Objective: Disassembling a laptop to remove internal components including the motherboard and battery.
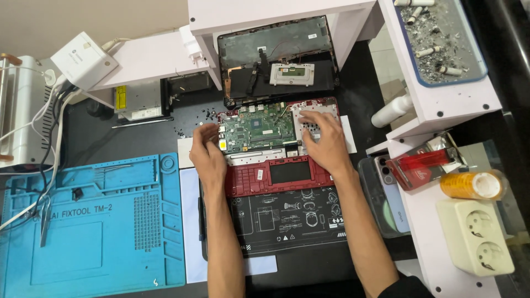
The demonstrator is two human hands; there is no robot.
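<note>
An opened red laptop base (276, 177) lies in front of me with its green circuit board (256, 131) exposed. My left hand (207, 152) rests at the board's left edge, fingers curled and touching it. On the board's right side, over a grey metal part (314, 113), my right hand (326, 140) presses down with fingers spread. Neither hand clearly holds a tool. Behind the base lies the removed dark bottom cover (276, 58) with a white-framed pad inside it.
A blue repair mat (94, 221) lies at left, a black printed mat (287, 221) under the laptop. Small screws (190, 124) are scattered left of the board. At right are a phone (381, 193), a red lighter (422, 163), yellow tape (472, 185), a power socket (477, 234), an ash tray (441, 38).
</note>
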